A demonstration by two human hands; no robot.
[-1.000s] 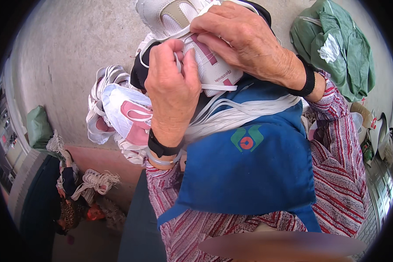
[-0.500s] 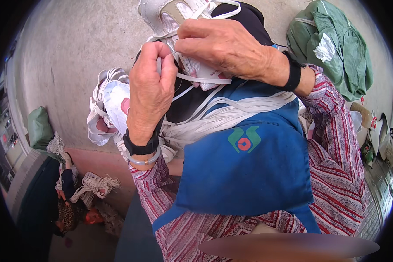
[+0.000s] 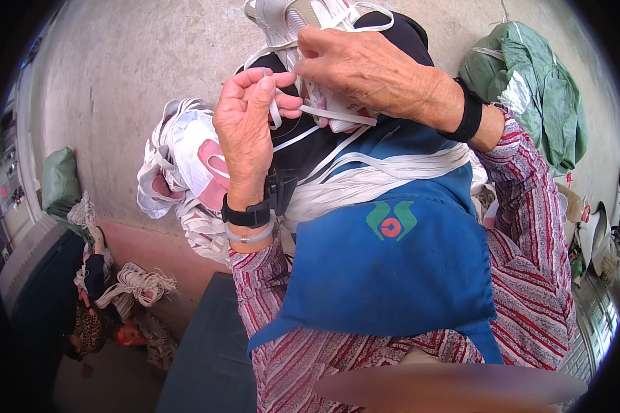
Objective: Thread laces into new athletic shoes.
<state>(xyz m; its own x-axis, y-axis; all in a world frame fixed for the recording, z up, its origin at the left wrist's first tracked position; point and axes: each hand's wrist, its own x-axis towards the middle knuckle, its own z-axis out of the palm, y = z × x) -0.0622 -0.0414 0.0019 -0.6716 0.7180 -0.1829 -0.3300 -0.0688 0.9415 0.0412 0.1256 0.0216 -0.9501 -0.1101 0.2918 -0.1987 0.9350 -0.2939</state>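
On my lap, against the black cloth of my knees, lies a white, beige and pink shoe upper (image 3: 282,19). A flat white shoelace (image 3: 351,118) runs across it. My left hand (image 3: 249,120) has this lace between thumb and fingers, beside the upper's left edge, with the other fingers partly spread. My right hand (image 3: 372,72) rests over the upper, its thumb and fingertips pinched at the eyelet row. What sits in that pinch is hidden behind the fingers. A thick bundle of white laces (image 3: 399,167) drapes over my blue apron (image 3: 393,282).
More white and pink shoe uppers (image 3: 196,155) are piled on my left. At the far right stands a green sack (image 3: 537,89), and a smaller green bag (image 3: 60,182) is far left. Near the lower left, a person (image 3: 93,323) sits by a bundle of white cords (image 3: 141,286).
My left hand has loosened from a tight curl to a lighter pinch, with its fingers more extended. My right hand stays at the upper. The whole view has shifted slightly.
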